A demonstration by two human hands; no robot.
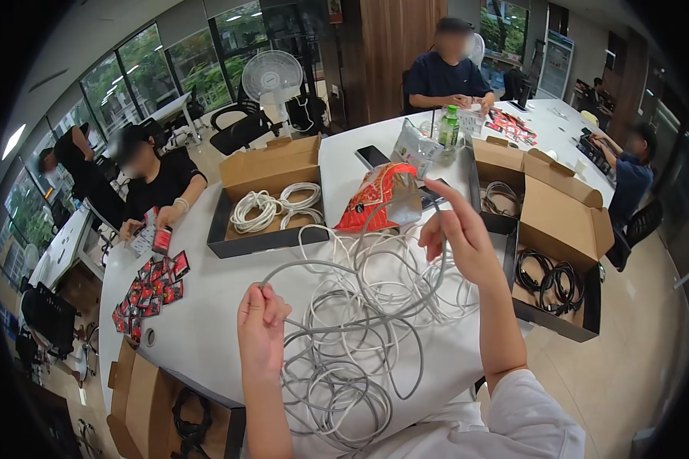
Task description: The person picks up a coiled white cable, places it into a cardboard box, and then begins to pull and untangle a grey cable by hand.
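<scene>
My left hand (262, 330) is closed around a grey cable (306, 264), raised above the near side of the table. The cable arcs from it toward the right. My right hand (461, 233) holds another stretch of the grey cable up on the right, its index finger bent over the loop. Below and between the hands lies a loose tangle of grey and white cables, with white cable (344, 356) loops mixed among the grey ones. Just beyond the tangle is a red snack bag (379, 197).
An open box (272, 243) holds coiled white cables. Boxes at right hold a grey coil (501, 197) and black cables (550, 281); another box (142, 417) stands near left. Red packets (151, 293), a phone (371, 157) and a green bottle (449, 128) are around. Several people sit nearby.
</scene>
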